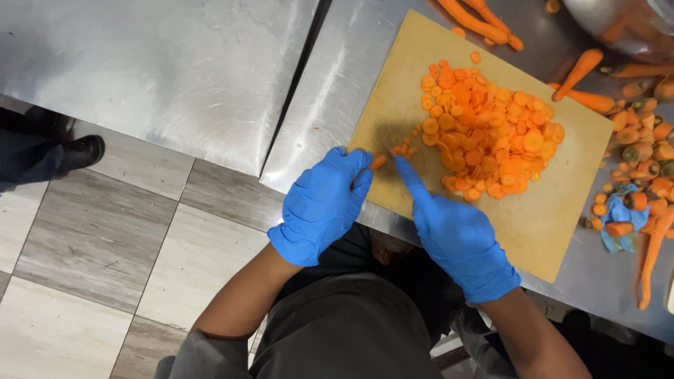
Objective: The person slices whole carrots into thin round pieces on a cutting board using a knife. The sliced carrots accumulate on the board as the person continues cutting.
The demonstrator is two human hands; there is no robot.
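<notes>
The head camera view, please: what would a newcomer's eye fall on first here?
Most striking is the bright heap of carrot slices piled on the tan cutting board on the steel table. At the board's near left corner, the left hand in a blue glove pinches a small carrot piece, with the gloved right hand beside it. Whole carrots and trimmed ends litter the table to the right.

Blue gloves both hands, dark grey shirt (351,330).
</notes>
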